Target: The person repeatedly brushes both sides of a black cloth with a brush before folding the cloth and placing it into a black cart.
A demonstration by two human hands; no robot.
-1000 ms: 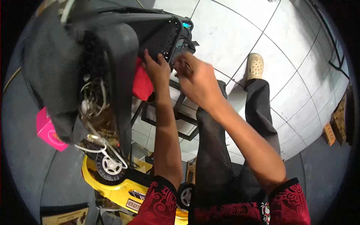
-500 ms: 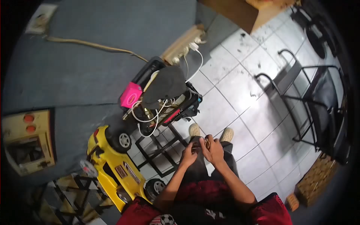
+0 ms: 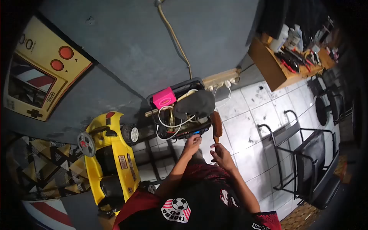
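Note:
My right hand grips the wooden handle of a brush; its brown bristled head points up and away from me. My left hand has its fingers curled together at the near side of a loaded black tray or bag. A small blue patch shows by its fingertips, and what those fingers hold, if anything, is hidden. On the load lie a dark cap, a pink box and a looped white cable.
A yellow toy car stands at left, under a game-console-shaped wall panel. A power strip runs along the wall. Black metal chairs stand at right. A wooden shelf at upper right carries bottles and tools.
My hands were together low in front of me over something small. Now they are apart, the brush stands out in my right hand, and the view has tilted up towards the wall and shelf.

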